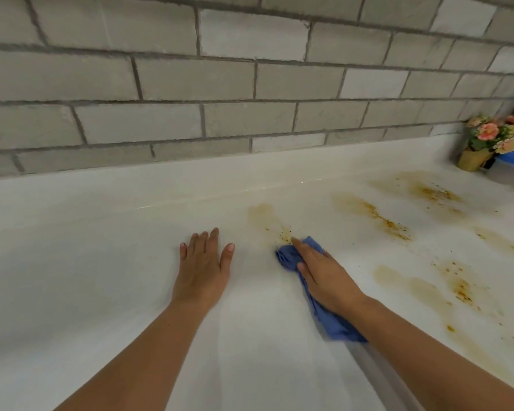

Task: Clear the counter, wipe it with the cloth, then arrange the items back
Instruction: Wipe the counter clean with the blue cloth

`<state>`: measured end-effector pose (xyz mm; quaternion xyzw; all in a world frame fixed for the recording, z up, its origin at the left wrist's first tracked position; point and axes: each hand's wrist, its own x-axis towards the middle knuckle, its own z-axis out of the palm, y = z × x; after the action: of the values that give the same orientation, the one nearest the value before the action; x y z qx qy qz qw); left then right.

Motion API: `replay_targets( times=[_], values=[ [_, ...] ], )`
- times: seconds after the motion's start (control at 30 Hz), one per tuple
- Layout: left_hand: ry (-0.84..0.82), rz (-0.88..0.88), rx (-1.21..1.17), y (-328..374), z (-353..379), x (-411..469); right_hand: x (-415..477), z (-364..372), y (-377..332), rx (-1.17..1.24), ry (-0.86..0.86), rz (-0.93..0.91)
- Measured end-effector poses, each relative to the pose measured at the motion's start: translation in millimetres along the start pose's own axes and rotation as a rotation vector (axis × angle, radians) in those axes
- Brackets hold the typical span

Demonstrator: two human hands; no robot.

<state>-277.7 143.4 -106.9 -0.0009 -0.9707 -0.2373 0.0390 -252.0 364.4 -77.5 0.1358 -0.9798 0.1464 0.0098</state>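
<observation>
1. Risk: the cloth [318, 287] is bunched under the right hand [324, 274], so little of it meets the tabletop [101, 262]; the brown stain [269, 222] just beyond the fingers [298, 243] could smear rather than lift.
2. Risk: stains further right of the fingers lie near the flower pot [474, 158]; a wide sweep could knock it.
3. Right hand lies flat, fingers together, pressing the cloth down, forearm angled inward.
4. Left hand [204, 268] rests palm-down beside it, fingers slightly spread, holding nothing, bracing.
</observation>
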Motion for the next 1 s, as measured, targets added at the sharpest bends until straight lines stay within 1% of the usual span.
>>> replay_targets(
  times=[0.13,0.2,0.27,0.37,0.47,0.57,0.7,0.77,0.83,0.93,1.0],
  values=[
    [-0.001,-0.011,-0.013,-0.2,-1.0,-0.4,65.1,10.1,1.5,-0.004,-0.044,0.136],
    [0.001,-0.012,-0.030,-0.6,-1.7,-0.9,66.6,11.2,1.0,0.001,-0.026,0.135],
    [0.010,-0.008,-0.045,-1.5,-2.3,-0.7,37.6,9.5,2.0,0.020,-0.005,0.081],
    [0.015,0.000,-0.057,-1.1,-2.2,-1.6,-28.4,6.4,0.8,0.020,0.050,-0.033],
    [0.009,0.003,-0.051,-0.8,-1.0,-1.8,-48.4,2.1,-0.4,0.024,0.018,-0.028],
    [0.005,0.003,-0.030,-1.1,0.6,-0.8,-13.9,1.0,-0.2,0.009,-0.004,-0.009],
    [0.008,-0.007,-0.028,-2.4,1.3,0.7,60.5,9.1,2.8,-0.031,-0.034,0.120],
    [0.011,-0.009,-0.043,-3.3,1.0,1.1,72.6,12.2,0.2,-0.039,-0.020,0.140],
    [0.019,-0.010,-0.060,-3.8,0.7,0.3,53.6,11.1,-0.5,-0.039,0.005,0.105],
    [0.021,-0.004,-0.059,-4.3,0.9,0.0,-15.8,10.2,3.5,0.012,0.063,-0.032],
    [0.018,0.001,-0.048,-3.1,1.4,0.3,-50.1,8.7,5.0,0.068,0.059,-0.065]
  ],
)
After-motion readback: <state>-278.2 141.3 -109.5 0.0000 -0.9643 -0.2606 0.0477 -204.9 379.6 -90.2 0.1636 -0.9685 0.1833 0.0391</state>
